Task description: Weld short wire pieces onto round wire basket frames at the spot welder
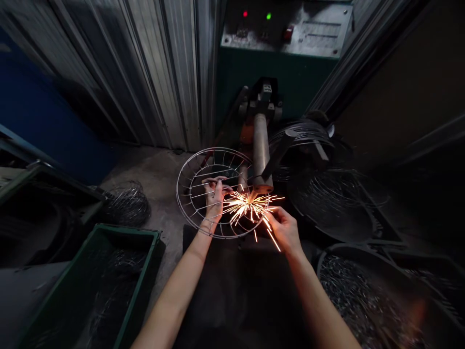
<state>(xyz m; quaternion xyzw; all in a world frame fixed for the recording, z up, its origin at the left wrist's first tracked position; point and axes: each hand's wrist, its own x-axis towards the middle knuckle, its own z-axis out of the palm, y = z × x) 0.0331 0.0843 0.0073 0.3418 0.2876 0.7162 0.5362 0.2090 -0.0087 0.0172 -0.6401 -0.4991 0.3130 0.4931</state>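
A round basket-like frame of thin metal wire (225,237), with two rings joined by spokes, is held tilted at the spot welder's upper electrode arm (260,150). A burst of bright orange sparks (249,203) flies from the electrode tip at the frame's right side. My left hand (215,196) is among the frame's wires, its fingers bent and closed around them. Right of the sparks, my right hand (283,228) pinches close to the frame's rim. Glare and the fingers hide what exactly it grips.
Behind stands the machine's control panel (286,29) with red and green lights. A wire coil (308,133) hangs at right, above a dark round tub (337,213). A basin of small metal pieces (348,286) is lower right. Left are a green crate (150,237) and tangled wire (127,203).
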